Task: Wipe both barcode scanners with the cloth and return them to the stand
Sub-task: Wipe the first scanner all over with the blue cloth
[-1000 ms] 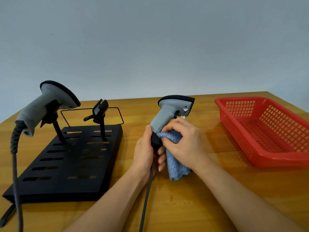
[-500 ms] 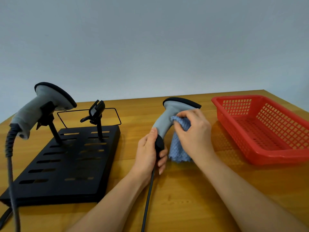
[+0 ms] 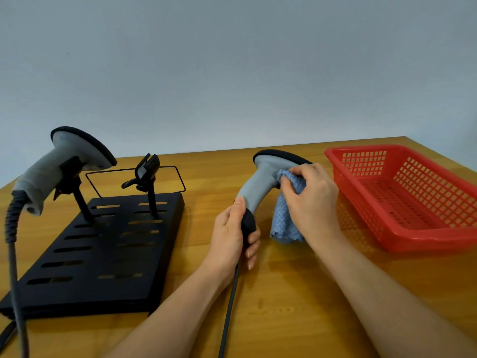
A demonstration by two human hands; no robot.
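Observation:
My left hand (image 3: 233, 237) grips the black base of a grey barcode scanner (image 3: 259, 182), held upright over the wooden table. A blue cloth (image 3: 287, 218) is bunched in my right hand (image 3: 313, 200), which presses it against the scanner just under its head. The cloth's loose end hangs down toward the table. A second grey scanner (image 3: 64, 161) sits in the left holder of the black slotted stand (image 3: 98, 251). The stand's right holder (image 3: 147, 171) has nothing in it.
A red plastic basket (image 3: 413, 197) stands at the right of the wooden table (image 3: 296, 306). The held scanner's cable (image 3: 228, 308) runs down to the front edge. A thicker cable (image 3: 14, 254) hangs from the left scanner. A thin black wire frame (image 3: 180, 182) lies behind the stand.
My right hand has slid the cloth up from the scanner's lower handle to just under its head. The scanner's head has turned a little. The view has shifted slightly.

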